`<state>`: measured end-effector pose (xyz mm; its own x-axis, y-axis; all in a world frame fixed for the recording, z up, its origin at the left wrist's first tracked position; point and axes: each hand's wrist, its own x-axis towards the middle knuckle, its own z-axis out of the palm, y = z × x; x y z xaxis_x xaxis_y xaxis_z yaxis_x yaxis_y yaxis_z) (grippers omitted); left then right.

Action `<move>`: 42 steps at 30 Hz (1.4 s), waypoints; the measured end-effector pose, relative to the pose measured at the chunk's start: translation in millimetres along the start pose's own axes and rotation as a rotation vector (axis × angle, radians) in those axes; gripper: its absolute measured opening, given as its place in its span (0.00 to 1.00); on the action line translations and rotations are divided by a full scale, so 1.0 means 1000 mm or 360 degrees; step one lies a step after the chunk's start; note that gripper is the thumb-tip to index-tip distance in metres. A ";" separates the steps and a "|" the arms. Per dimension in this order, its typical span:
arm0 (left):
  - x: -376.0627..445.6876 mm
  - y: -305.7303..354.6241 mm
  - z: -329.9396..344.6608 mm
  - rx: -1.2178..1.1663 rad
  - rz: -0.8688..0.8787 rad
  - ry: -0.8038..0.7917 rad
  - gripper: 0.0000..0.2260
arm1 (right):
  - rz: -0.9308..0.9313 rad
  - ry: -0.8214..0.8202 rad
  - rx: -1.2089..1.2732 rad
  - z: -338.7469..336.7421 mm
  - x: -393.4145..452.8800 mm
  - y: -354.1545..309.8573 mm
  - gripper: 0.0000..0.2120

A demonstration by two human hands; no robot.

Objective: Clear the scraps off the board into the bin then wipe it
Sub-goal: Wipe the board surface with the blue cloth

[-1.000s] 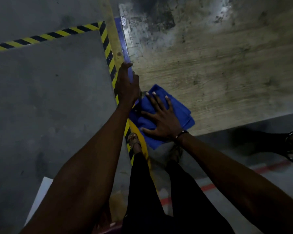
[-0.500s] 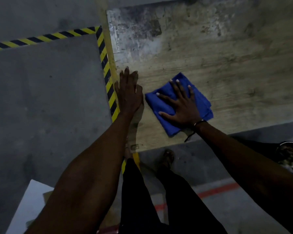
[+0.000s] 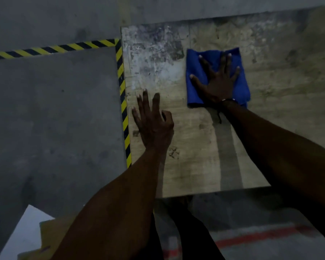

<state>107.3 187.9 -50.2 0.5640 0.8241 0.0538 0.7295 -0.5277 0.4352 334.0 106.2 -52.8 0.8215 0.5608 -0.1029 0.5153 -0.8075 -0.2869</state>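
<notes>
Two hands: both lie on the worn, pale wooden board [image 3: 195,147], arms reaching in from the lower edge of the view.
Right hand [image 3: 217,82]: flat, fingers straight and spread wide, palm pressing down on the folded blue cloth [image 3: 195,68]; nothing is curled round the cloth, it is only pressed. A dark band sits at the wrist, with a short cord trailing below it onto the wood.
Left hand [image 3: 153,121]: resting near the board's left edge, the outer fingers extended forward, the thumb and forefinger bent towards each other; nothing visible between them, and it holds nothing that can be made out.
Blue cloth: a roughly square folded pad, lying on the far middle part of the board, well apart from the left hand and to its right.
Board: a large rectangular surface, its far left corner scuffed grey-white [image 3: 154,59], the near part plainer and tan with a few dark smudges. No loose scraps can be made out on it in the dim light.
Yellow-and-black striped hazard tape [image 3: 123,102]: runs along the board's left edge, then turns left across the grey concrete floor [image 3: 54,119].
Lower left: a white sheet [image 3: 24,235] with a brown cardboard piece [image 3: 49,233] partly over it.
Lower right: a red painted line [image 3: 261,236] on the floor.
</notes>
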 end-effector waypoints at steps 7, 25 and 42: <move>0.001 0.001 0.002 0.0053 -0.0030 -0.0002 0.31 | -0.0629 -0.0109 -0.0061 0.036 0.038 -0.101 0.38; 0.001 0.007 -0.006 0.0056 -0.0031 0.0002 0.29 | 0.0224 0.0117 -0.0081 -0.006 0.021 0.021 0.39; -0.003 0.003 0.004 0.0119 0.0039 0.0005 0.29 | 0.0321 0.0008 -0.0125 -0.045 -0.048 0.149 0.38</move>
<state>109.7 183.4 -52.6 0.5809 0.8113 0.0663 0.7424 -0.5615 0.3655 382.7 -49.1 -48.3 0.9110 0.3859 -0.1457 0.3578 -0.9150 -0.1862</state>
